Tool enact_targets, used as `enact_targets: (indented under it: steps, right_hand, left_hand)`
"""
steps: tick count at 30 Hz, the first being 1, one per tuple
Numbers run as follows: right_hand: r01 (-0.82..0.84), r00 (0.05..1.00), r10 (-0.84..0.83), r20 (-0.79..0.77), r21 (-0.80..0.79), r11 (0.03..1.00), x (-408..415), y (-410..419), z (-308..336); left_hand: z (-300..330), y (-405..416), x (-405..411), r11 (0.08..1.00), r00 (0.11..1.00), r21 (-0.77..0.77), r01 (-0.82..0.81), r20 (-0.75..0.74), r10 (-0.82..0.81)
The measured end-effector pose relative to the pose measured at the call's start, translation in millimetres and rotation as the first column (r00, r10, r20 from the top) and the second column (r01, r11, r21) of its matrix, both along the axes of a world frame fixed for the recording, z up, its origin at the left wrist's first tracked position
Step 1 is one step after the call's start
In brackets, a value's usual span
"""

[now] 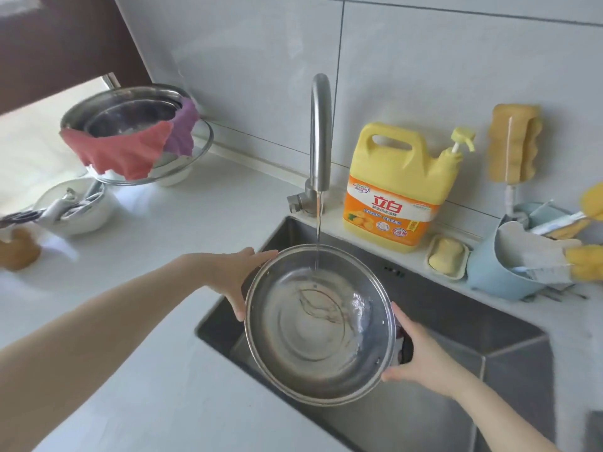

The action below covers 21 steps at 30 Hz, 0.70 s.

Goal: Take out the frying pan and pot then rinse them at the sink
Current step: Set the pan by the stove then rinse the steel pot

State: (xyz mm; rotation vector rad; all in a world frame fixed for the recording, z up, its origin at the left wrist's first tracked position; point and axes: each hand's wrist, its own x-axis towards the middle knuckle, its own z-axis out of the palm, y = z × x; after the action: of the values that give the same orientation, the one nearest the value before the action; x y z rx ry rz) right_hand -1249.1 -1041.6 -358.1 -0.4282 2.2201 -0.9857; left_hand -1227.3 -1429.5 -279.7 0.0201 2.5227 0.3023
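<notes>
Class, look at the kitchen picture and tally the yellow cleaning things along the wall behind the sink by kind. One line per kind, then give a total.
Detergent jug: 1
Bar of soap in its dish: 1
Sponge brush hanging on the wall: 1
Yellow-headed brushes in the blue caddy: 2 ()
Total: 5

Both hands hold a steel pot (318, 324) over the sink (489, 370), the left hand (233, 275) and the right hand (416, 349) on opposite sides of its rim. Water from the faucet (319, 132) streams into it. A yellow detergent jug (403, 187) stands on the bench (146, 256) behind.
</notes>
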Motion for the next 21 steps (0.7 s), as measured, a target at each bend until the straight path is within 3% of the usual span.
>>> enact_targets:
  steps: [6, 10, 15, 18, 21]
  right_hand:
    - [0.064, 0.963, -0.083, -0.257, -0.083, 0.994, -23.9, -18.0, -9.2]
    - [-0.016, 0.874, 0.029, -0.484, 0.031, 0.999, -47.8, -4.4, 22.7]
    - [-0.014, 0.81, 0.096, -0.579, 0.144, 0.989, -52.7, 35.4, 50.5]
    - [0.036, 0.764, 0.086, -0.639, 0.174, 0.984, -38.6, 57.1, 52.3]
    - [0.187, 0.601, 0.003, -0.799, 0.144, 0.972, -21.2, 72.7, 50.6]
  left_hand:
    - [-9.8, -13.5, 6.9, 0.998, 0.959, -0.037, -0.051, -0.28, 0.039]
    - [-37.2, 2.1, 14.2, 0.987, 0.893, 0.01, -0.159, -0.425, 0.148]
    - [-56.5, 44.0, 20.8, 0.981, 0.803, 0.128, -0.148, -0.563, 0.195]
    - [-68.4, 61.1, 23.7, 0.994, 0.687, 0.086, -0.06, -0.719, 0.104]
    - [-69.2, 72.1, 22.0, 0.998, 0.495, 0.059, 0.003, -0.868, 0.05]
